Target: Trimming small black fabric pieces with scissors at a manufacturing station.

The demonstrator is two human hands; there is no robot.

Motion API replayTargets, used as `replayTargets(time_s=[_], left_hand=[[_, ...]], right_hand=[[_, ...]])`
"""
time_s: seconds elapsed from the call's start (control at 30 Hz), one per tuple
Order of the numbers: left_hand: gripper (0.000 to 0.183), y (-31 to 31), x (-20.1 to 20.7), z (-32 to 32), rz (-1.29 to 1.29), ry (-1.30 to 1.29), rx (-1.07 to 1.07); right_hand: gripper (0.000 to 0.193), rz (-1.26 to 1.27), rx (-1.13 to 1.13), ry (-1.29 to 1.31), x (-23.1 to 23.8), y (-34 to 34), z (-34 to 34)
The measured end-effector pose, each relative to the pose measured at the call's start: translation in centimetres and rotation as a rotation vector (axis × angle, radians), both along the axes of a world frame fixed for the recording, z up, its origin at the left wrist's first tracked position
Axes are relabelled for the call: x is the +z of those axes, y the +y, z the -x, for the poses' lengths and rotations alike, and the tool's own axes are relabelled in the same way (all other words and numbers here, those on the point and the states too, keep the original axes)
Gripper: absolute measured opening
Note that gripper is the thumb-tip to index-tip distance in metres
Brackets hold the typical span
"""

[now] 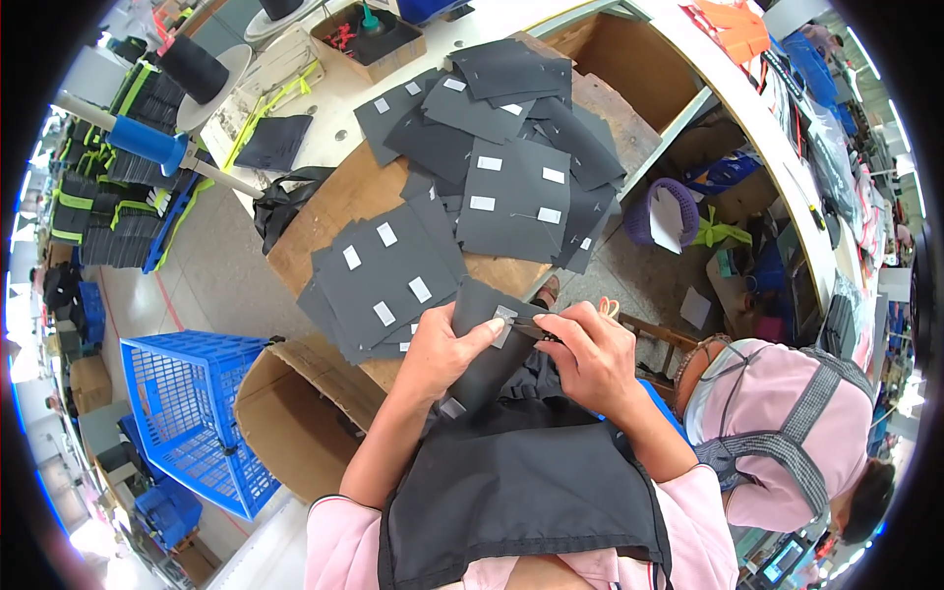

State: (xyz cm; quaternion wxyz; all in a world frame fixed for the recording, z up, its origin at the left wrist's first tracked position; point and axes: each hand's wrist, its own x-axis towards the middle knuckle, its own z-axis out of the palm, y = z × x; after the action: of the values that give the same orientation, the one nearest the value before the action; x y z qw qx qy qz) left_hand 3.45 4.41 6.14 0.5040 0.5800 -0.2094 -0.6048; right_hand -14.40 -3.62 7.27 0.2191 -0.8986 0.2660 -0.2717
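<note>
My left hand [439, 352] grips a folded dark grey fabric panel [480, 372] above my lap, its thumb pressed beside a small white patch [504, 325]. My right hand [598, 356] is closed around what look like small scissors [532, 330]; their dark tip meets the panel's edge by that patch, and my fingers hide most of them. Just beyond my left hand lies a stack of similar panels [398, 261] with white patches. Farther off, a larger loose pile [516, 187] of these panels spreads over the wooden board.
The brown wooden board [310, 231] carries both piles. A cardboard box [295, 403] and a blue plastic crate [187, 393] stand at left. Behind is a white table [344, 138] with an open compartment [629, 59]. A purple basket [661, 211] and a co-worker in pink [777, 423] are at right.
</note>
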Motion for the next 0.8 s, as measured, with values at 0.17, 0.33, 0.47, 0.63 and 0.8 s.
replayTargets(time_s=[0.17, 0.33, 0.47, 0.63, 0.8], left_hand=[[0.019, -0.02, 0.01, -0.02, -0.01, -0.027, -0.015], [0.021, -0.24, 0.22, 0.15, -0.01, -0.026, -0.026], [0.021, -0.35, 0.46, 0.19, -0.018, -0.019, -0.028], [0.02, -0.28, 0.28, 0.26, -0.005, -0.002, -0.03], [0.019, 0.0, 0.0, 0.14, -0.02, -0.01, -0.024]], right_hand=[[0.028, -0.006, 0.005, 0.024, 0.21, -0.17, 0.17], [0.029, 0.04, 0.03, 0.038, 0.33, -0.47, 0.27], [0.029, 0.035, -0.03, -0.104, -0.44, -0.45, 0.66], [0.03, 0.052, 0.033, -0.055, -0.28, -0.48, 0.45], [0.03, 0.063, -0.005, -0.041, -0.36, -0.45, 0.26]])
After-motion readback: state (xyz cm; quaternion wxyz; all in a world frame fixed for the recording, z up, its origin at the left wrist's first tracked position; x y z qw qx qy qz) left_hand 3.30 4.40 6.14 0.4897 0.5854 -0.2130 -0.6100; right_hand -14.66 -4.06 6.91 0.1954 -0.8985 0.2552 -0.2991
